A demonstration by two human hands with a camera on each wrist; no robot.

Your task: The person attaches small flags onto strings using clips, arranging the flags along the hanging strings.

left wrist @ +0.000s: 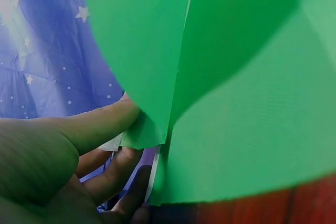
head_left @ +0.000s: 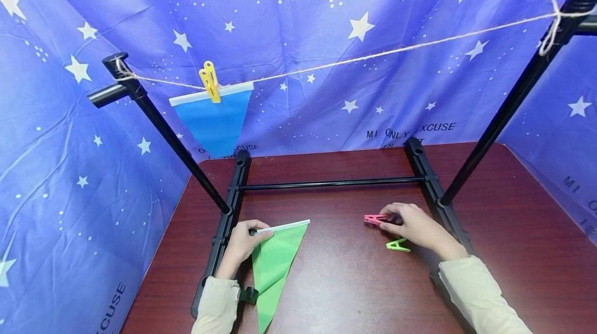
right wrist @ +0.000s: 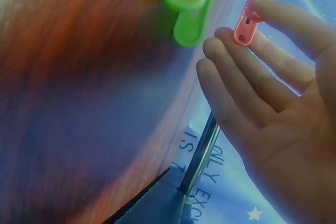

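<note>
My left hand (head_left: 243, 246) pinches the white top edge of a green triangular pennant (head_left: 279, 259) near its left corner. The pennant hangs point down and fills much of the left wrist view. Between thumb and fingers, my right hand (head_left: 417, 225) holds a pink clothespin (head_left: 374, 219), seen also in the right wrist view as a pink clothespin (right wrist: 247, 19). A green clothespin (head_left: 398, 245) lies on the table just below that hand. On the string (head_left: 392, 52), a yellow clothespin (head_left: 211, 83) fastens a blue pennant (head_left: 216, 121) close to the left post.
Two slanted black posts, left (head_left: 170, 140) and right (head_left: 503, 101), carry the string. Their black feet stand on the dark red table (head_left: 345, 292), joined by a thin black crossbar (head_left: 333, 184). Behind hangs a blue star-patterned cloth (head_left: 298, 23).
</note>
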